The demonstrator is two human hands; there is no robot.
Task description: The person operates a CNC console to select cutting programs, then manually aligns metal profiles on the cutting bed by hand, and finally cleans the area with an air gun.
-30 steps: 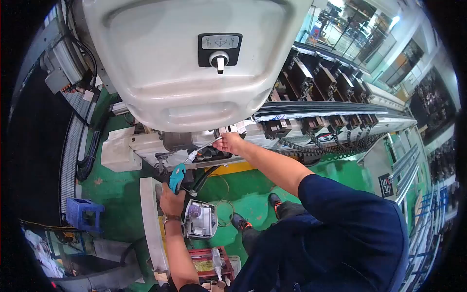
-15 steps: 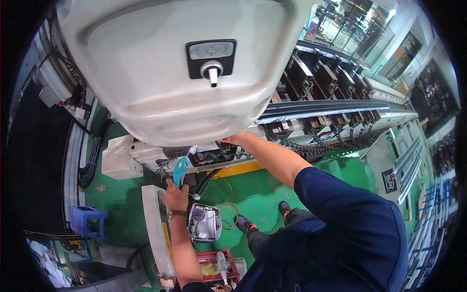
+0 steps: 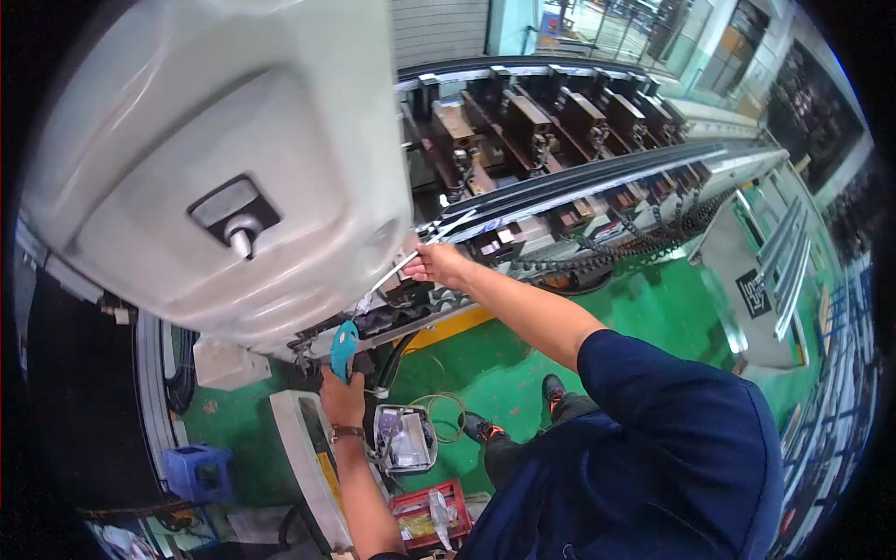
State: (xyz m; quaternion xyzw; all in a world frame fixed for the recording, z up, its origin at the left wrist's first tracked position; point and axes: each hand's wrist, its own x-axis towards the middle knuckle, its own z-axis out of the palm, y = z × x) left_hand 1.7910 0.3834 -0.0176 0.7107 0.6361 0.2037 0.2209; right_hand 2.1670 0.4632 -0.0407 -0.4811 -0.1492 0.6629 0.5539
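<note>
My left hand (image 3: 343,397) is closed around a teal hand tool (image 3: 344,347) with a rounded body, held upright at the machine's lower edge. Its exact kind I cannot make out. A thin white rod (image 3: 396,269) runs slantwise from near the tool's pale tip up towards the rail. My right hand (image 3: 435,265), fingers curled, grips this rod partway along. Just beyond both hands is the large white machine housing (image 3: 308,252), with a black panel and a white knob (image 3: 242,241).
A long rail (image 3: 597,187) with dark blocks and cable chains stretches right. Below on the green floor are a grey bin (image 3: 431,457), a red crate (image 3: 459,495), a blue stool (image 3: 198,471) and a looped hose (image 3: 459,411). A pale cabinet panel (image 3: 737,289) stands right.
My view has shifted, and the housing appears further left. My right hand has come out from under the housing's edge, and the white rod now shows in it. My left hand keeps the teal tool.
</note>
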